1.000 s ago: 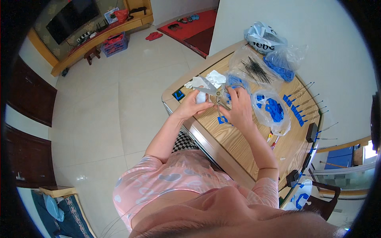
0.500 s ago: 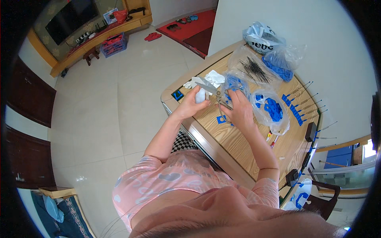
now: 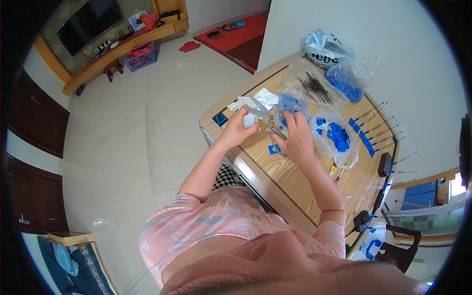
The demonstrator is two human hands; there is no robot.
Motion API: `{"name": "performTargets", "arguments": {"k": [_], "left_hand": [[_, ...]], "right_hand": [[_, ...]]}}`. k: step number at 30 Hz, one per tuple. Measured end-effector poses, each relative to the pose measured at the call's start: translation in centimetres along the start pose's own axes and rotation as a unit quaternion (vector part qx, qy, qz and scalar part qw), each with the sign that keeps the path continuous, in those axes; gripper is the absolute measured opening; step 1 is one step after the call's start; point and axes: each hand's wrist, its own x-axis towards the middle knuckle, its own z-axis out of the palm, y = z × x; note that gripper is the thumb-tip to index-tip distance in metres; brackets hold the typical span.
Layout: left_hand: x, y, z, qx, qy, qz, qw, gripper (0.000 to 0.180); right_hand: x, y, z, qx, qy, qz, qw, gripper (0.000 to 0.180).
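Observation:
My right hand [image 3: 297,138] has its fingers through the handles of a pair of metal scissors [image 3: 271,118]. The blades stand apart and point left, over the white thing in the other hand. My left hand [image 3: 234,132] is closed round that rounded white bundle [image 3: 250,121]; its kind is unclear, and the palm side is hidden. Below the scissors a small blue piece [image 3: 273,149] lies on the wooden table [image 3: 282,177]. A clear bag of blue pieces [image 3: 293,103] lies just beyond my right hand, and white cloth-like pieces [image 3: 266,97] lie beyond the blades.
Farther back are a bag of black springy rods [image 3: 317,87] and a full plastic bag [image 3: 327,47]. An open bag of blue pieces [image 3: 338,136] sits to the right. Rods with blue ends [image 3: 366,141] line the right edge, near a dark block [image 3: 385,163].
The scissors have opened wider, their blades and handles spreading apart. My right thumb has shifted with the lower handle. My left hand and the white bundle stay nearly in place.

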Motion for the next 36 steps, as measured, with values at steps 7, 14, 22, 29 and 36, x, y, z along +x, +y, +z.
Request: {"name": "performTargets", "arguments": {"k": [7, 14, 22, 29, 36], "left_hand": [[0.1, -0.2, 0.2, 0.009, 0.013, 0.021, 1.0, 0.035], [0.0, -0.7, 0.3, 0.039, 0.027, 0.005, 0.999, 0.035], [0.0, 0.4, 0.3, 0.043, 0.033, 0.011, 0.998, 0.03], [0.2, 0.1, 0.1, 0.029, 0.02, 0.014, 0.999, 0.026], [0.1, 0.4, 0.0, 0.056, 0.014, 0.03, 0.998, 0.027]], "right_hand": [[-0.1, 0.0, 0.0, -0.052, 0.008, 0.012, 0.999, 0.059], [-0.4, 0.2, 0.2, -0.06, -0.003, 0.014, 0.998, 0.058], [-0.5, 0.0, 0.1, -0.062, -0.006, 0.013, 0.998, 0.053], [-0.8, 0.3, 0.5, 0.098, -0.039, 0.067, 0.992, 0.046], [-1.1, 2.1, 1.7, 0.233, -0.139, 0.167, 0.948, 0.03]]}}
